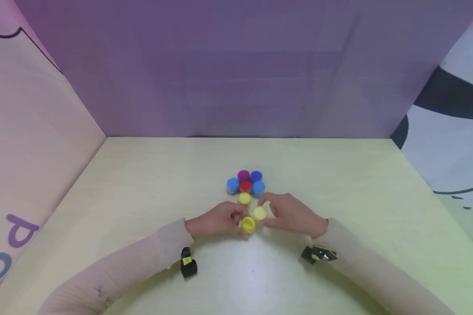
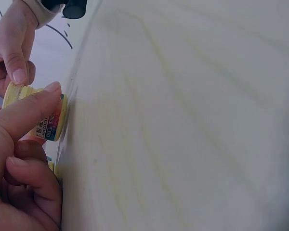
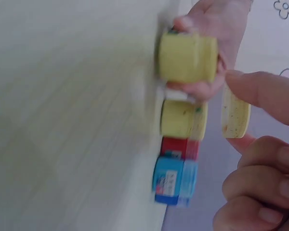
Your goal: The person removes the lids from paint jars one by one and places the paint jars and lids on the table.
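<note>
Left hand (image 1: 217, 220) grips yellow jar (image 1: 248, 225); label (image 2: 49, 126) bears small print.

Sleeves (image 1: 142, 254) are long and pale, the left with an X-like mark (image 1: 100, 291); black wrist cameras (image 1: 189, 270) bear yellow patches (image 1: 187, 260).

The pale table (image 1: 150, 183) bears six capped jars (image 1: 245, 188), clustered together.

The left hand (image 1: 220, 219) and right hand (image 1: 293, 213) pinch close together, right lower fingers (image 3: 256, 186) curled beside its grip, sleeved forearms (image 1: 135, 257) behind.
</note>
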`<state>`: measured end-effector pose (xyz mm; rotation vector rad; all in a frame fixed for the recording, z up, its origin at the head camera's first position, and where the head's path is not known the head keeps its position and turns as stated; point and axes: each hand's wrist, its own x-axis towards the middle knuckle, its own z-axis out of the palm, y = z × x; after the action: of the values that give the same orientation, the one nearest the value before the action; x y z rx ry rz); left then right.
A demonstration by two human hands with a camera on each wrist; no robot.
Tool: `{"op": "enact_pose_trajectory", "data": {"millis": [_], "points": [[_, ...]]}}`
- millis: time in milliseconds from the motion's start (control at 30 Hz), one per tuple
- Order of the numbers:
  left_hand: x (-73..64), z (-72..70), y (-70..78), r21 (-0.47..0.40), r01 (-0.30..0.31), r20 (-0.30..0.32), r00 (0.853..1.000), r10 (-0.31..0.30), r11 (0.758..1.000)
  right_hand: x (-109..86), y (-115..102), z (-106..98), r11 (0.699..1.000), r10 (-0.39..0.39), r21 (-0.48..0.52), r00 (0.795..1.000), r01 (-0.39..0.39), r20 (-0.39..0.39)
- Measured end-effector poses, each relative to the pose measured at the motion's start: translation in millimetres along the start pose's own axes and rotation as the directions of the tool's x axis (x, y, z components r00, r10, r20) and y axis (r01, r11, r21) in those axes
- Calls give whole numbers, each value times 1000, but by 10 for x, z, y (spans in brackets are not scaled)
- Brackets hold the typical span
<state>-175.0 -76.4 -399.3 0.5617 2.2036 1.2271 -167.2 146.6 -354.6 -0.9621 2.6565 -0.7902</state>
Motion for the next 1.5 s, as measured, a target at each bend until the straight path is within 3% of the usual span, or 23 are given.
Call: {"op": "enact_pose_trajectory", "data": {"millis": [200,567,700,1033,1300,1500], "points": [[-45,-62,10,8,26,-25,999,-26,1000,0,121,-69,998,70,-2,997,-70,-6],[-116,-260,-67,4,-4,-115,993,5,1000,38,347,-161,978,209,21,978,-209,-3],[-167,-340,-76,3,29,-152,988,-28,1000,57,439,-198,968,251,21,968,-251,-2],[-174,-539,-158,14,137,-258,957,-129,990,90,733,-278,950,307,55,952,-307,9],[-119,-687,-206,39,188,-329,930,-165,981,115,769,-329,952,304,39,953,-304,-3],[-34,-820,-262,50,193,-370,915,-161,980,130,767,-334,956,292,19,956,-291,-14]]}}
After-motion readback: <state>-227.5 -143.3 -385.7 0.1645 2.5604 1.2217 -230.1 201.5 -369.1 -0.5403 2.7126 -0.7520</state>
